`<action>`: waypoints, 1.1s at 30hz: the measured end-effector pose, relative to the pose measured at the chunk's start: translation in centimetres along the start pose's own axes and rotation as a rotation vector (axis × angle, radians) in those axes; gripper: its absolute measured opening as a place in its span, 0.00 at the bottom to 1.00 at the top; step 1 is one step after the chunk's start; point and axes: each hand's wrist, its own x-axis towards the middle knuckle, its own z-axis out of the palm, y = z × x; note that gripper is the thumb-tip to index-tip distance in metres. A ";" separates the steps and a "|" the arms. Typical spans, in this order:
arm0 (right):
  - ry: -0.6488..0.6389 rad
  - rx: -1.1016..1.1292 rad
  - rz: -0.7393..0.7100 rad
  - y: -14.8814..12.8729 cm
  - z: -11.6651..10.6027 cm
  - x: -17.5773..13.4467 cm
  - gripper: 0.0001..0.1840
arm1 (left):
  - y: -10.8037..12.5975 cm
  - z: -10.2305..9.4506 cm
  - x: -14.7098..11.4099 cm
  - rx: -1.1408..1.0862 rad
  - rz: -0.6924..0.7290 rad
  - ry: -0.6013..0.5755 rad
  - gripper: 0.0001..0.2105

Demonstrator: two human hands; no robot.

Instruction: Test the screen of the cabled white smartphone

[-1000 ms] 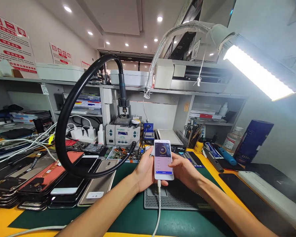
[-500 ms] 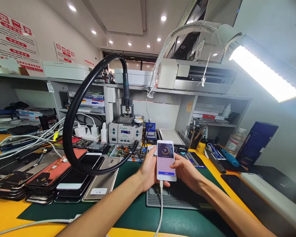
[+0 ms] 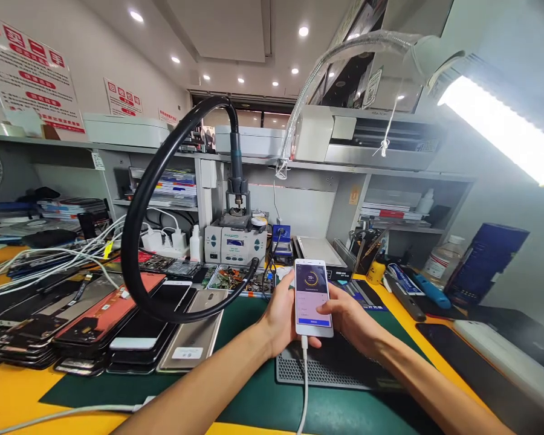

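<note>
A white smartphone (image 3: 313, 298) is held upright over the green mat, screen facing me. The lit screen shows a round gauge reading about 70, a pale list and a blue bar at the bottom. My left hand (image 3: 280, 317) wraps its left edge, with fingertips showing under the lower edge. My right hand (image 3: 351, 320) is at the right edge, thumb on the lower screen; its other fingers are largely hidden behind the phone. A white charging cable (image 3: 304, 368) is plugged into the bottom of the phone. Beneath lies a dark textured pad (image 3: 326, 376).
Stacked phones and screens (image 3: 95, 314) cover the left side beside white cables. A black hose (image 3: 129, 241) arches from the hot-air station (image 3: 236, 244). Circuit parts fill a tray (image 3: 215, 281). At right stand a yellow bottle (image 3: 376, 270) and a clear bottle (image 3: 444, 257); a lamp shines above.
The whole view has shifted slightly, so things sit a little farther right. Both hands keep their hold on the smartphone, and the right thumb stays at the lower screen; the list looks slightly different.
</note>
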 end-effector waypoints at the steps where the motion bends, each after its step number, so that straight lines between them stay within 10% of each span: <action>1: 0.005 -0.002 -0.003 0.0 0.0 0.0 0.20 | 0.0 0.0 0.0 0.001 0.001 -0.002 0.35; 25: -0.100 -0.026 -0.015 -0.2 -0.1 -0.1 0.24 | 0.1 0.2 -0.2 0.001 -0.002 0.028 0.32; 33: -0.057 0.163 0.223 -0.3 -0.9 0.6 0.14 | 0.3 -0.8 0.0 -0.234 -0.122 -0.068 0.37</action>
